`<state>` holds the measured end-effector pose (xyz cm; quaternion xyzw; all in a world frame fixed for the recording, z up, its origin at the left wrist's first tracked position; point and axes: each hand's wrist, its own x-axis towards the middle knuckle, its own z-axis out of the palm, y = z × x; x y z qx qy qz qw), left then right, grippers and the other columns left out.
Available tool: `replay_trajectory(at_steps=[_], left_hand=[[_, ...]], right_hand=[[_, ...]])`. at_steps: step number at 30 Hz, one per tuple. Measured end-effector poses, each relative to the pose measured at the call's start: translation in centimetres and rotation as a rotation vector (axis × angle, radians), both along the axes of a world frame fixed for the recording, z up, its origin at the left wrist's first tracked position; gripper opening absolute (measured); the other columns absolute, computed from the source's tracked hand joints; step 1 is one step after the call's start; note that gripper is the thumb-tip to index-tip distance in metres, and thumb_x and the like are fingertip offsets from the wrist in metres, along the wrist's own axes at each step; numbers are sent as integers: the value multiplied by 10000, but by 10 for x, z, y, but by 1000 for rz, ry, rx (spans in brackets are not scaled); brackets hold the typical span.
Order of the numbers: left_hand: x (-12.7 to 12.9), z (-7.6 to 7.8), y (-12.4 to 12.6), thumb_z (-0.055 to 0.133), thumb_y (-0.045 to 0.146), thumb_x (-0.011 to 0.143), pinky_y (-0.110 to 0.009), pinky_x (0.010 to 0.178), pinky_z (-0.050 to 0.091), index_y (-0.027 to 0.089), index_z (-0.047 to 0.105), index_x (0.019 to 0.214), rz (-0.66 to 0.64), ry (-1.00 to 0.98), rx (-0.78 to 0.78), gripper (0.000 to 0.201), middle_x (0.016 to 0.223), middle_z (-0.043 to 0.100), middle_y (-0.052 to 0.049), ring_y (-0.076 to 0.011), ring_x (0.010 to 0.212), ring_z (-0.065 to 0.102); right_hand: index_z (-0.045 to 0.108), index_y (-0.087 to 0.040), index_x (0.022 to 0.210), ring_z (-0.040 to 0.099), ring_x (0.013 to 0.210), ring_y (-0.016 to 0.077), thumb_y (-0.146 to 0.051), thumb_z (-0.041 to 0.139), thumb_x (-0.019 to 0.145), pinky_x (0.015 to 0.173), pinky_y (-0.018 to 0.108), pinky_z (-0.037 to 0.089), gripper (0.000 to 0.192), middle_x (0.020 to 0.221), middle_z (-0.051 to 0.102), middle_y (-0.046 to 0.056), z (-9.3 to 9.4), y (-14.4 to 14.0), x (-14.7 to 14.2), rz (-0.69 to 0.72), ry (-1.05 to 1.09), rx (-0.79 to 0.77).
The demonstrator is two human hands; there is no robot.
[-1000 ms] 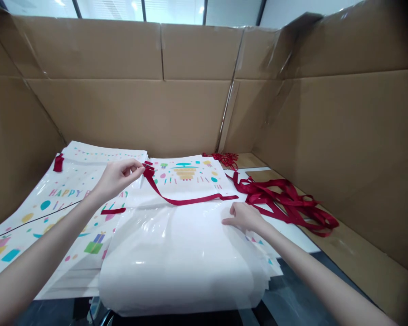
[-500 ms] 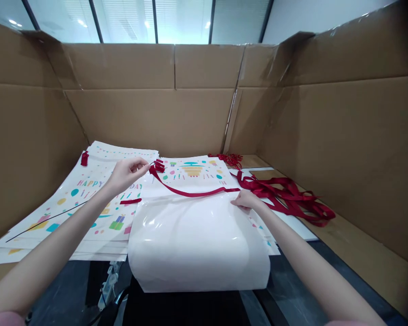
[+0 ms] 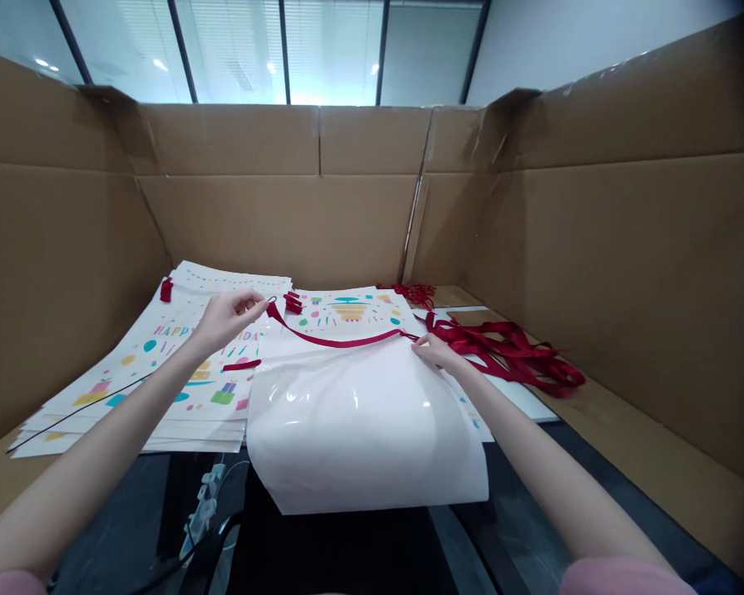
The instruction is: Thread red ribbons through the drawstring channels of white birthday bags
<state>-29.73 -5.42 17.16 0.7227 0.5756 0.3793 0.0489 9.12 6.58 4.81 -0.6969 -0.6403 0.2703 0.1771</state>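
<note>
A glossy white sheet (image 3: 365, 430) curls down over the near table edge, its blank side showing. Along its top runs a dark red ribbon (image 3: 341, 342), sagging slightly between my hands. My left hand (image 3: 231, 321) pinches the ribbon's left end, where a small thin loop (image 3: 272, 299) sticks up. At the sheet's upper right corner, my right hand (image 3: 435, 350) has its fingers closed on the ribbon's right end, which looks twisted there. Whether those fingers also grip the sheet is hidden. Beneath my left forearm lies a stack of printed birthday sheets (image 3: 124, 364).
Looped red ribbons (image 3: 508, 355) lie to the right, with red cords (image 3: 415, 294) behind. Small red ribbon pieces (image 3: 293, 303) and a short red strip (image 3: 241, 365) rest on the prints. Cardboard walls (image 3: 273, 207) surround the table. A power strip (image 3: 203, 504) sits below its edge.
My right hand has moved left and slightly up, and the ribbon's right end now looks bunched at its fingertips. The sheet's hanging edge has shifted. The whole view has tilted slightly.
</note>
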Motion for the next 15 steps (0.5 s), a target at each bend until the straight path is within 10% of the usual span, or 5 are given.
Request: replay_trajectory(at_steps=[7,15], left_hand=[[-12,13,-11,547,431,801,-193,445,325,165,635,749,50,-30,46,285,591,546,9,-92,497,442],[-28,53,-40,603,380,772,-194,420,333,163,663,821,168,-163,166,231,568,521,19,-82,481,429]], right_hand=[[535,-159,1088,544,689,114,-179,593,754,551,182,391,339,895,575,38,62,-7,-16,130,79,163],[567,-103,1177,546,1016,236,-247,614,758,777,312,411,446,1070,579,109,304,-32,-49,234,-490,731]])
